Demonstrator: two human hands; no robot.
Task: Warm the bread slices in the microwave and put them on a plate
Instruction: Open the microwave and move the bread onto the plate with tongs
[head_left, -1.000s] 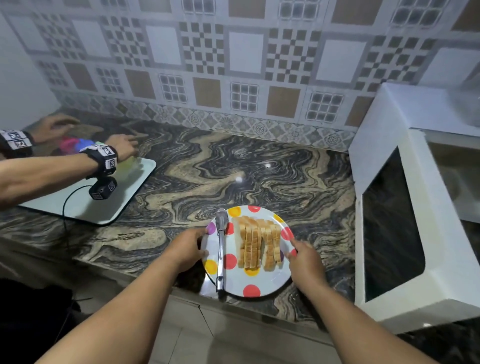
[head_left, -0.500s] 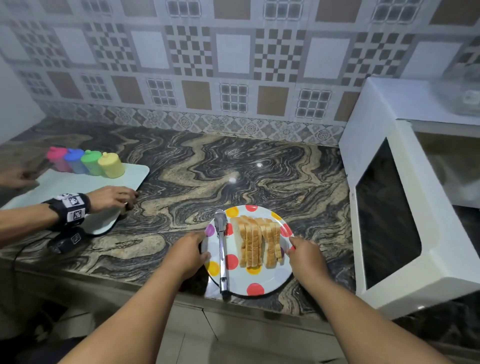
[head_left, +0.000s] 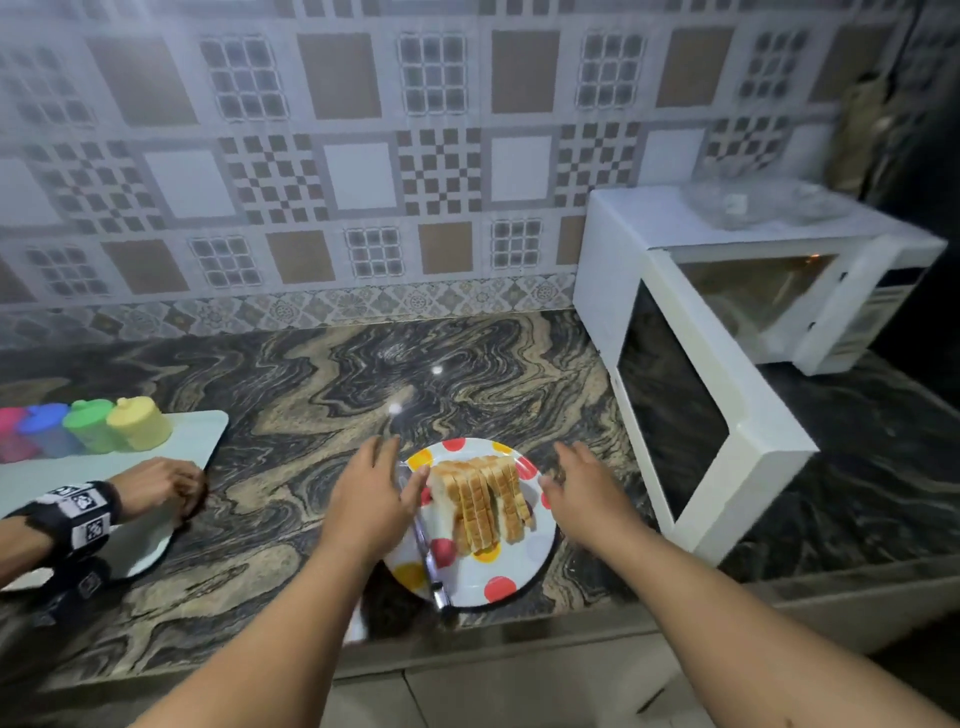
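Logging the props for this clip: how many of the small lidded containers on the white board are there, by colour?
Pink container: 1
Blue container: 1
Green container: 1
Yellow container: 1
Total: 4, in a row on the white board; the pink one is cut off by the frame's left edge.

I count one polka-dot plate (head_left: 511, 574) at the near edge of the bench (head_left: 311, 395), carrying one row of bread slices (head_left: 480, 501); they overlap too closely to number. One pair of metal tongs (head_left: 428, 551) lies on it. My two hands, left (head_left: 371, 496) and right (head_left: 584, 491), flank it. One microwave (head_left: 727, 332) stands right. Far left: four coloured containers (head_left: 137, 428), one white board (head_left: 195, 436), one other person's hand (head_left: 161, 486).
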